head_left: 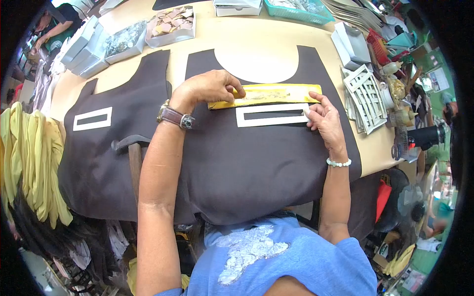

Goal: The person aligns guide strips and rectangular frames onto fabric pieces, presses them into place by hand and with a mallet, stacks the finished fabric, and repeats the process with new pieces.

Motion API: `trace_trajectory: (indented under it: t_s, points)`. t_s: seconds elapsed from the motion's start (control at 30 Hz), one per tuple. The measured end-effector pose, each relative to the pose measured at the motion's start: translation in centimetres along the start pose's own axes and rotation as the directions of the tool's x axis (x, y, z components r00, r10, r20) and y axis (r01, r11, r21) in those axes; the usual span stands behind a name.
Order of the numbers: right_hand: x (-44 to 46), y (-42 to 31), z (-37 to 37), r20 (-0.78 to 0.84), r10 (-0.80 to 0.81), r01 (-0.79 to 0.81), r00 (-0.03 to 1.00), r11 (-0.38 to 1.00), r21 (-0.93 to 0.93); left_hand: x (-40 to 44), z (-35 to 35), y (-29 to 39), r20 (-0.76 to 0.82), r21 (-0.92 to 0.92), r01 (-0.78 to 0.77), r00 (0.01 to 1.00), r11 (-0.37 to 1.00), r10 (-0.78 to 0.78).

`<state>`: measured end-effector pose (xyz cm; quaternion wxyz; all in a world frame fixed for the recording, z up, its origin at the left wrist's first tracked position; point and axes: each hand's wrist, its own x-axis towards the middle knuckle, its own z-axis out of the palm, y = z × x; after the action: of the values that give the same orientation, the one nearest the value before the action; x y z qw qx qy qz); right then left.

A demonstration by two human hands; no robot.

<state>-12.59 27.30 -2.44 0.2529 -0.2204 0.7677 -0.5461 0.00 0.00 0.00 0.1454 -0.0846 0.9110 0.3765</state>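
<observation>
Two dark fabric pieces lie side by side, a left one (118, 167) and a right one (237, 172). Across the right piece's upper part runs a yellow strip (271, 93). Just below it is a white rectangular frame (242, 118). My left hand (212, 89) has its fingers curled at the strip's left part; whatever is between the fingertips is hidden. My right hand (323, 116) pinches the right end of the white frame, its index finger reaching onto the strip's right end. Another white frame (79, 123) lies flat on the left piece.
Boxes of brown pieces (173, 37) and clear small parts (126, 49) stand at the back left. A teal basket (298, 17) is at the back. White frames are stacked (365, 101) at right. Yellow cloths (32, 163) hang at left. Another person (59, 29) is at upper left.
</observation>
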Motion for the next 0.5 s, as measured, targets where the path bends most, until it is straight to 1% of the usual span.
trace_trajectory:
  t_s: [0.1, 0.17, 0.27, 0.5]
  points:
    - [0.30, 0.63, 0.48, -0.001, 0.005, -0.005, 1.000, 0.999, 0.046, -0.24, -0.37, -0.33, 0.011, 0.014, -0.019, 1.000, 1.000, 0.019]
    - [0.40, 0.51, 0.22, -0.002, 0.007, -0.007, 1.000, 0.999, 0.039, -0.10, -0.27, -0.41, 0.021, -0.017, -0.058, 0.998, 0.998, 0.059]
    - [0.36, 0.23, 0.22, -0.010, 0.003, -0.003, 1.000, 1.000, 0.007, 0.03, 0.17, -0.29, -0.010, 0.036, -0.015, 1.000, 0.999, 0.016]
    - [0.41, 0.11, 0.19, -0.021, 0.020, -0.020, 1.000, 1.000, -0.007, 0.20, 0.29, -0.05, 0.001, 0.029, 0.007, 1.000, 1.000, -0.007]
